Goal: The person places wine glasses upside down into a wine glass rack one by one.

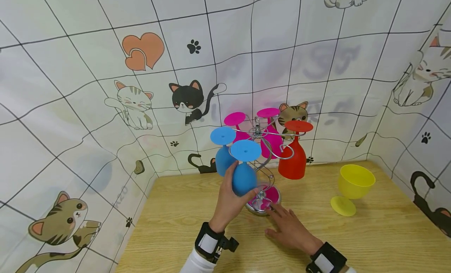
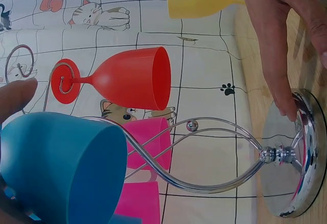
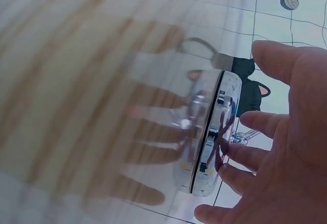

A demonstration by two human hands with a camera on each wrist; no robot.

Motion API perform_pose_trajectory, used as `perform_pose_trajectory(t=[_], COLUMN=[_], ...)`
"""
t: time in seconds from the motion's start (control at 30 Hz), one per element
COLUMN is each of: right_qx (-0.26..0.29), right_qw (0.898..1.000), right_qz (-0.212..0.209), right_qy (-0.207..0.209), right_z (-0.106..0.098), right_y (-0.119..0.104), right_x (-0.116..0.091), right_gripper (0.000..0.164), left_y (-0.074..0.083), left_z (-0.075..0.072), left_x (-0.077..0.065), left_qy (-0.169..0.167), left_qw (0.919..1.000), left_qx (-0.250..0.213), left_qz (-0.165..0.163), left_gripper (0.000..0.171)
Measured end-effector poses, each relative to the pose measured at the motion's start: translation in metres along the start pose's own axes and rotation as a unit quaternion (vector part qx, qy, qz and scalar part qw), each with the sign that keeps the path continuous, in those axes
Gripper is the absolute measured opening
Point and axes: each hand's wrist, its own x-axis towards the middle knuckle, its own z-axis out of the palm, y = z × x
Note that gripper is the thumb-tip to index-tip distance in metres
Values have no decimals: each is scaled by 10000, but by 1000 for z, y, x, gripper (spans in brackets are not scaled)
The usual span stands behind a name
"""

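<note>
A chrome glass rack with a round base stands on the table, and plastic goblets hang upside down from its curled arms. My left hand holds the bowl of the front blue goblet, thumb on one side and fingers on the other. Behind it hangs a second blue goblet. Two pink goblets hang at the back and a red goblet on the right. One wire arm at the front right is bare. My right hand rests its extended fingertips on the base's rim.
A yellow goblet stands upright on the wooden table, to the right of the rack. Behind and at the sides hangs a white gridded cloth printed with cats.
</note>
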Motion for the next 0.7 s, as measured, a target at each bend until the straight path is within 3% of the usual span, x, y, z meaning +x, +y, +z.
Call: perform_pose_trajectory(t=[0.23,0.4,0.5,0.7], right_qx=[9,20,-43,-221], right_qw=[10000,9995,9975,9905], right_qz=[86,-30,-121,-316], right_qy=[-45,327,688,1321], right_z=[-5,-17,-28,-49], right_y=[-1,-10,-19,-36], right_x=[1,-3,-8,-25], right_gripper=[72,74,76,82], left_y=[-2,3,6,13], left_z=[-4,-11,-14,-14], left_x=[-6,-21,-33,-58], left_qy=[243,445,497,392], left_qw=[9979,9892,9778,9412], left_qx=[423,968,1401,2348], left_qz=[424,1010,1477,2397], left_gripper=[98,100,98,82])
